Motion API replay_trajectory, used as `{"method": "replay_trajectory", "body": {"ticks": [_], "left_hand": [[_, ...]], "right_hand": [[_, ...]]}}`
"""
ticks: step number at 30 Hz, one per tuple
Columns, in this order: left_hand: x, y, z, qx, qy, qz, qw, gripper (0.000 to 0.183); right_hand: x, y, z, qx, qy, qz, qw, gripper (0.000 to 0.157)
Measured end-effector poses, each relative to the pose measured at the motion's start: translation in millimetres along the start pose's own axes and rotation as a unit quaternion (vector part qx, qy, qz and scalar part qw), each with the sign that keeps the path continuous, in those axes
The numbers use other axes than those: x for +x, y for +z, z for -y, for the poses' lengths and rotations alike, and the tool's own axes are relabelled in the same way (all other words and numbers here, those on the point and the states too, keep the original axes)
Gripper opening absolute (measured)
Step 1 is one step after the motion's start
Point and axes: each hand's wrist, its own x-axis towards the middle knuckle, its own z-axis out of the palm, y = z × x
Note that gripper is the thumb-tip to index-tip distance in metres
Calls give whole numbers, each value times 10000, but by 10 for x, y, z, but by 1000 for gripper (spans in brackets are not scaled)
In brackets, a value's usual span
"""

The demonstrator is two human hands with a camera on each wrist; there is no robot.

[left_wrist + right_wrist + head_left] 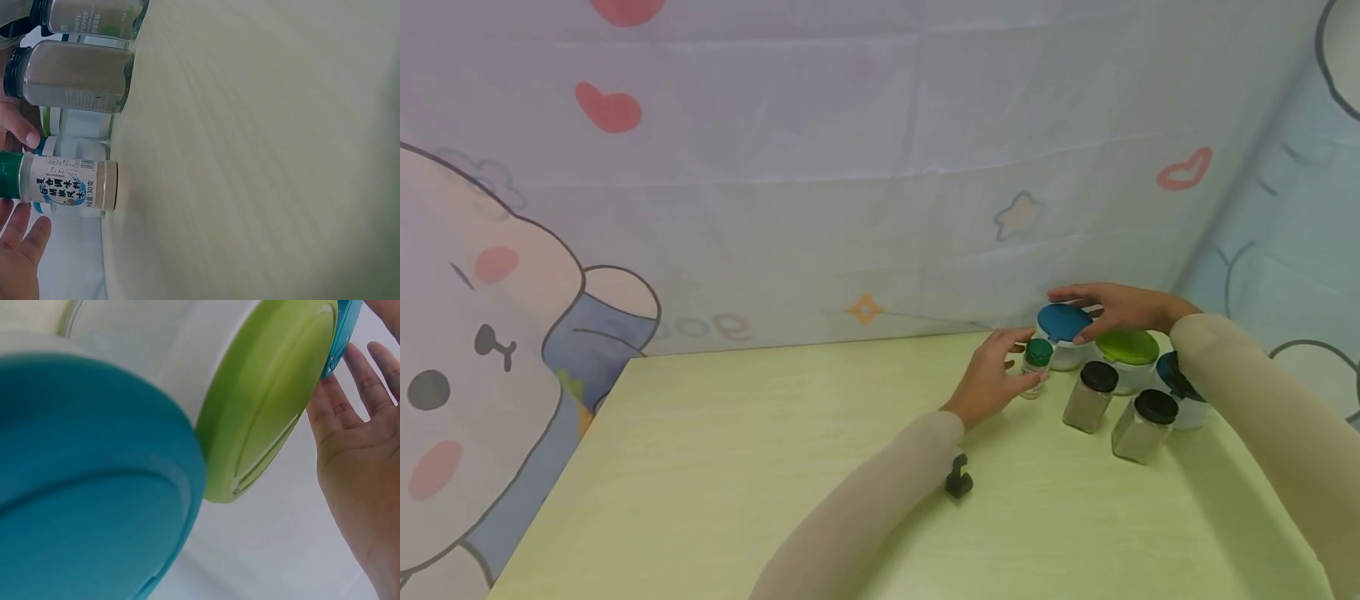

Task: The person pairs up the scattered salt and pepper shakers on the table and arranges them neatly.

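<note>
In the head view my left hand (990, 379) is at a small shaker bottle (1037, 353) with a green cap, thumb in front and fingers behind. Seen from the left wrist, its fingers (34, 240) are spread beside the bottle's printed label (62, 181); firm contact is not visible. My right hand (1123, 307) reaches over a round jar with a blue lid (1064, 322). The thumb is at the lid's near edge, the other fingers towards its far side. From the right wrist, those fingers (369, 384) look loosely straight near the blue lid (344, 334).
Right of that jar stand a green-lidded jar (1127, 348) and another blue-lidded jar (1187, 408), partly behind the right sleeve. In front are two black-capped spice jars, one (1088, 404) left of the other (1138, 433). A printed cloth (820, 208) hangs behind the table (715, 467).
</note>
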Motion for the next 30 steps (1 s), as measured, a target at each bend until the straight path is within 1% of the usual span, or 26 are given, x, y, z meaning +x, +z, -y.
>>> {"method": "replay_trajectory", "body": {"ticks": [10, 17, 21, 24, 30], "left_hand": [[14, 14, -13, 17, 47, 12, 10000, 58], [34, 57, 14, -131, -129, -38, 9998, 57], [42, 80, 22, -151, -237, -24, 9996, 57], [46, 94, 27, -156, -240, -12, 9996, 56], [57, 111, 31, -276, -245, -3, 9993, 55]], "right_hand": [[54, -3, 30, -83, 186, 91, 9998, 87], [44, 3, 25, 39, 358, 187, 9992, 92], [32, 15, 45, 51, 442, 203, 9988, 92], [32, 19, 56, -52, 406, 217, 9989, 90], [44, 32, 65, -222, 493, 197, 9983, 88]]}}
